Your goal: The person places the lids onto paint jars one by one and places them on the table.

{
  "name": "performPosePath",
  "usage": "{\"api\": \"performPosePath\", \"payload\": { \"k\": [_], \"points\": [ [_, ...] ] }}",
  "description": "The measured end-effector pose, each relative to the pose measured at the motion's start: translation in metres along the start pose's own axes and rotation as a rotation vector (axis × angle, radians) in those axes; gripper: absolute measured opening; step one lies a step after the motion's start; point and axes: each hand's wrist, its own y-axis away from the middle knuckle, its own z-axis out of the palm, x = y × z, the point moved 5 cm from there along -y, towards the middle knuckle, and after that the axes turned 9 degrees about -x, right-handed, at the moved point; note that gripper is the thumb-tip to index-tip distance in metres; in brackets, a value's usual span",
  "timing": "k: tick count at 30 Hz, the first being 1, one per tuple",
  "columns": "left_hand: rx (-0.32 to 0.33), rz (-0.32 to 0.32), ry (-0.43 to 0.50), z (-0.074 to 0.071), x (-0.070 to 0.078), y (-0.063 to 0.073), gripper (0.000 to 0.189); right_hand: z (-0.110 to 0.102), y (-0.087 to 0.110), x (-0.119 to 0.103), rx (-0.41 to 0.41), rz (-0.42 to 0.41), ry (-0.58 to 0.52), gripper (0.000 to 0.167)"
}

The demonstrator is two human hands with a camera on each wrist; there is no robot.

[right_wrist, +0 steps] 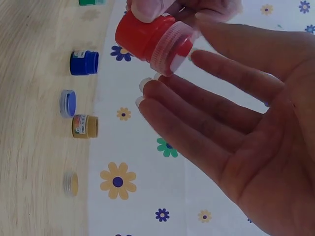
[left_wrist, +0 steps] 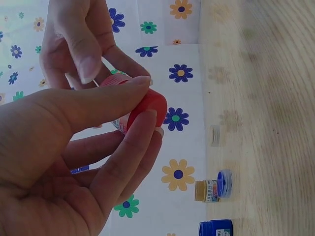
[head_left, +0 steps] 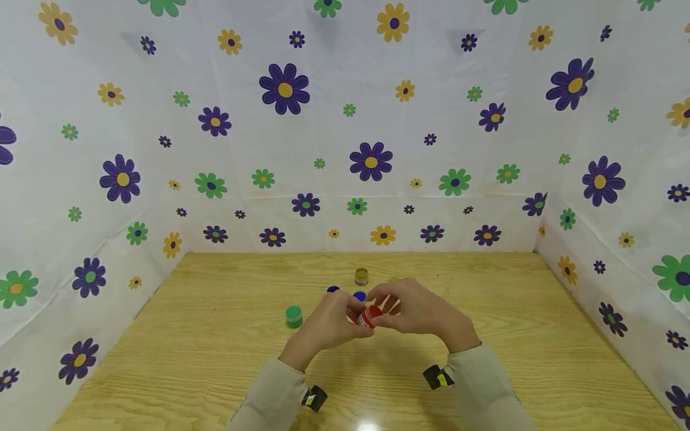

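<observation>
A small red paint jar [right_wrist: 140,37] with a clear ridged lid [right_wrist: 170,48] is held tilted above the table. My left hand [head_left: 333,317] grips the jar's body between thumb and fingers, as the left wrist view shows close up. Around the lid end is my right hand [head_left: 417,308], its fingers [right_wrist: 192,120] spread and loosely extended. Its thumb and index fingertips are right by the lid's edge. In the left wrist view, the red jar [left_wrist: 152,105] is partly covered by the left thumb and fingers.
On the wooden table [head_left: 215,359] stand a green jar [head_left: 293,317], an uncapped blue jar [right_wrist: 83,63] and an uncapped yellow jar [head_left: 362,276]. A blue lid [right_wrist: 68,103] and a yellow lid [right_wrist: 71,183] lie near them. Flower-patterned cloth walls [head_left: 334,120] enclose the table.
</observation>
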Motion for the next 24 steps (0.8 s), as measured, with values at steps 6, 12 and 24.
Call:
{"api": "performPosePath", "payload": {
  "k": [6, 12, 24],
  "points": [
    [0.0, 0.0, 0.004, 0.0003, -0.0002, 0.0007, 0.023, 0.0017, -0.0005, -0.0002, -0.02, -0.043, -0.05, 0.026],
    [-0.006, 0.005, 0.014, 0.0007, 0.0019, 0.0007, 0.018, 0.003, -0.0023, 0.0003, -0.008, -0.032, 0.004, 0.019],
    [0.001, 0.023, 0.001, -0.0003, 0.0027, 0.001, 0.019, 0.001, -0.0021, 0.001, 0.008, 0.032, 0.045, 0.029]
  ]
}}
